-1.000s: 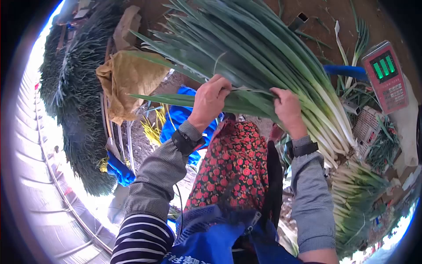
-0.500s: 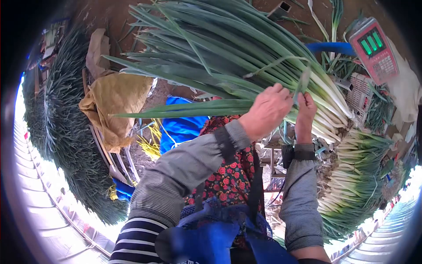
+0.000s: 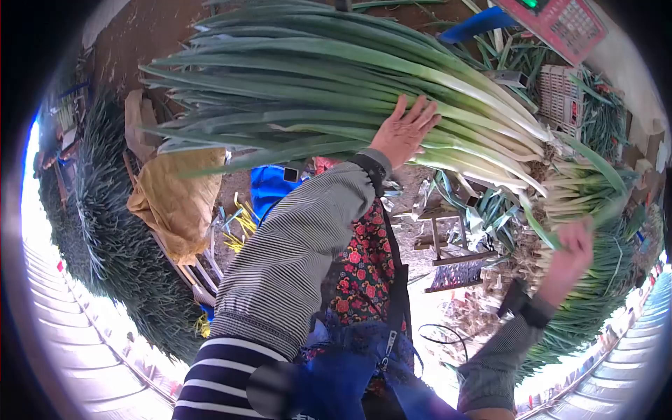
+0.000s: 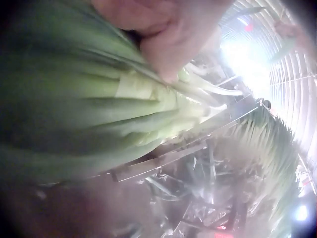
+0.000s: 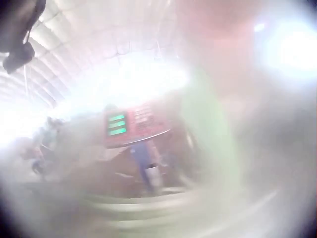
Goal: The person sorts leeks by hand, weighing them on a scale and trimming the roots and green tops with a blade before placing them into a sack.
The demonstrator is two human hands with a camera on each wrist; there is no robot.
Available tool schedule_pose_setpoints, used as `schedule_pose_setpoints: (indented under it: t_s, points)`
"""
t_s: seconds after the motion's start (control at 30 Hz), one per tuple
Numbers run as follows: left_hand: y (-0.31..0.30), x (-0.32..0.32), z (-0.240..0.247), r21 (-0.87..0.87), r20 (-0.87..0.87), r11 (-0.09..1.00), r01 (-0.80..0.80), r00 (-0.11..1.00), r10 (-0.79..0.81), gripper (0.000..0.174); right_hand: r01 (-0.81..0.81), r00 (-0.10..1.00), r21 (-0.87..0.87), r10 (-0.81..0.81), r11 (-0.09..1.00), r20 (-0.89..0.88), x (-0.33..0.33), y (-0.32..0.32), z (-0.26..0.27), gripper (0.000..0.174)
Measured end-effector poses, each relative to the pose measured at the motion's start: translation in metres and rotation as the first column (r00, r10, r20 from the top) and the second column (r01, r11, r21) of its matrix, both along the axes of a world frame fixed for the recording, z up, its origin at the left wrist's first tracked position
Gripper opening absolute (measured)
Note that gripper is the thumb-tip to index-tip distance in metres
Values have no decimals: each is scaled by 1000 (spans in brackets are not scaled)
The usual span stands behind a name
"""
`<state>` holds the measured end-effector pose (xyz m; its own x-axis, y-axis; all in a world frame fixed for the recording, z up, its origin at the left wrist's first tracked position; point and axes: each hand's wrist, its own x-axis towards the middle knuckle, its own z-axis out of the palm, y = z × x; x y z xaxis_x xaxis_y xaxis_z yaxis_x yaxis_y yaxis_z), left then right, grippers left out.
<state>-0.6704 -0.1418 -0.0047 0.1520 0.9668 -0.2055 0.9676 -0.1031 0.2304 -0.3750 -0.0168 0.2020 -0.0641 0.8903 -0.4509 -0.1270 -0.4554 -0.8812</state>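
A large bunch of long green onions (image 3: 336,84) lies with its dark leaves to the left and white root ends to the right. My left hand (image 3: 404,133) rests on it with fingers straight and spread, where the stalks turn pale. In the left wrist view, that hand (image 4: 168,34) lies over the stalks. Off to the right, beyond the root ends, my right hand (image 3: 570,248) holds a loose green onion leaf (image 3: 600,168), blurred by motion. The leaf (image 5: 210,129) is a green smear in the right wrist view.
A red scale (image 3: 560,28) with a green display stands at top right, near a white basket (image 3: 560,98). More green onions (image 3: 595,280) are piled at right, and a dark leafy heap (image 3: 119,231) at left. A tan sack (image 3: 182,196) and a small stool (image 3: 455,259) sit nearby.
Both hands were together over the leaves. The left hand now lies flat on the stalks; the right hand has swung right and down, away from the bunch, with the leaf.
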Motion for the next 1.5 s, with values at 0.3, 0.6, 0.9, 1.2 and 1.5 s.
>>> schedule_pose_setpoints:
  t_s: [0.3, 0.6, 0.9, 1.2, 1.5]
  points:
    - [-9, -20, 25, -4, -16, 989, 147, 989, -147, 77, -644, -153, -598, 686, 477, 711, 150, -135, -77, 39]
    - [-23, -90, 81, -278, -18, 959, 64, 997, -72, 97, -607, 182, 77, 44, 791, 982, 35, -24, -220, 52]
    - [22, -5, 82, -181, 198, 968, 176, 970, -140, 83, 212, 407, -32, -58, 977, 912, 51, -41, -261, 50]
    - [38, 21, 13, -178, 65, 932, 317, 949, -310, 66, -12, 139, -132, 132, 991, 981, 135, -69, -239, 29]
    - [44, 18, 34, -179, 85, 932, 316, 949, -305, 71, -276, 264, -284, 357, 918, 896, 129, -145, -205, 47]
